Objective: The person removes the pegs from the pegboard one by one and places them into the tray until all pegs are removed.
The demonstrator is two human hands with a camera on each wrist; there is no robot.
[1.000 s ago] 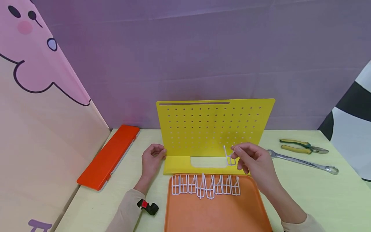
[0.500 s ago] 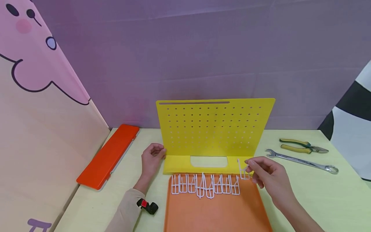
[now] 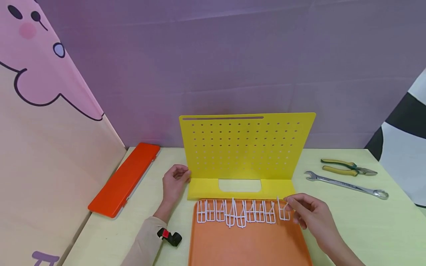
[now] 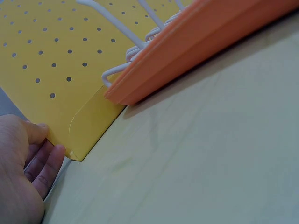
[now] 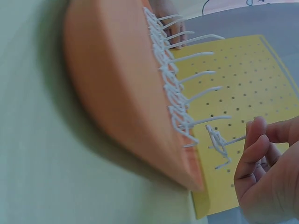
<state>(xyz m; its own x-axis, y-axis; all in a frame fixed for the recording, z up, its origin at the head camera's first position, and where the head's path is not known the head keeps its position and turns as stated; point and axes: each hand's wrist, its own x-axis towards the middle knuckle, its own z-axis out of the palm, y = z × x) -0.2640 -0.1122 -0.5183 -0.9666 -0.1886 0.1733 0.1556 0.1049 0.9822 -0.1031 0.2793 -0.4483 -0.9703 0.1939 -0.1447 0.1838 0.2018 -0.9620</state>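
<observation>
My right hand (image 3: 313,214) pinches one prong of a white wire pegboard hook (image 3: 284,220) between thumb and index finger. This hook is above the far right corner of an orange tray (image 3: 247,245); whether it touches the tray is unclear. Several similar white hooks (image 5: 174,88) stand in a row along the tray's far edge, prongs up. Behind the tray stands a yellow pegboard (image 3: 239,147) with a folded base, its holes bare. At its lower left edge, my left hand (image 3: 174,183) grips the board, thumb on the front side in the left wrist view.
A long red case (image 3: 124,181) lies on the table at the left. To the right are pliers (image 3: 349,169) with yellow-green handles and a combination wrench (image 3: 346,184). A grey-purple cloth wall (image 3: 213,66) closes off the back.
My right hand has carried the held hook from in front of the pegboard rightward and down to the tray's far right corner. The left hand has stayed at the board's edge.
</observation>
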